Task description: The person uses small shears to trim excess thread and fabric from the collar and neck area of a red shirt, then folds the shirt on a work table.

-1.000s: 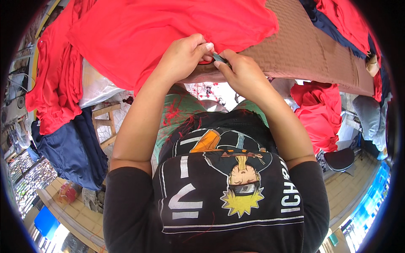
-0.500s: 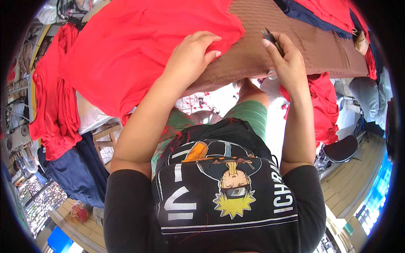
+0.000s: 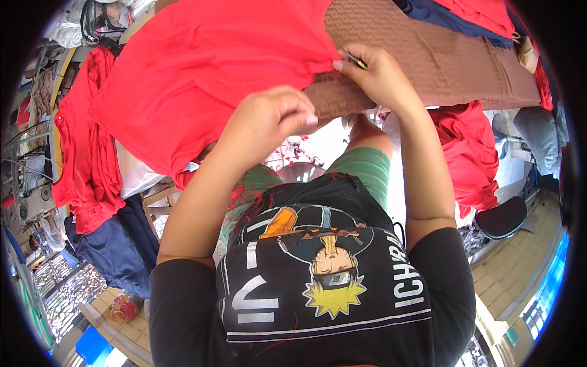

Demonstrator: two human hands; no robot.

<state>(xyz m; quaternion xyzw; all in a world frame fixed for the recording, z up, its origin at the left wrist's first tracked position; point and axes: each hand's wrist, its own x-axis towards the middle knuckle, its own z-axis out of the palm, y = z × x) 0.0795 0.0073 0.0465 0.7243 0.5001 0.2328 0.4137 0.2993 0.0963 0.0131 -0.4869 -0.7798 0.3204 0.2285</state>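
A red fabric garment (image 3: pixel 208 67) lies spread over the table, its right corner drawn toward my right hand. My right hand (image 3: pixel 382 79) is closed around small dark thread snips (image 3: pixel 356 61), which show a yellowish part between the fingers. Its thumb and forefinger meet right at the red cloth's edge; whether they pinch cloth or thread is too small to tell. My left hand (image 3: pixel 263 125) hovers over the near edge of the cloth, fingers bent toward the thumb and smeared by motion. Anything between those fingertips cannot be made out.
A brown patterned cover (image 3: pixel 428 61) drapes the table. Navy and red cloth lies at its far right. More red fabric (image 3: pixel 468 153) hangs at the right, near a dark stool seat (image 3: pixel 501 218). On the left are a red garment (image 3: pixel 92 140) and navy cloth (image 3: pixel 116 244). Red thread scraps cling to my lap.
My right hand has moved left with the snips, up to the red cloth's edge. My left hand has come off the cloth toward me. The cloth's right edge has shifted left and bunched.
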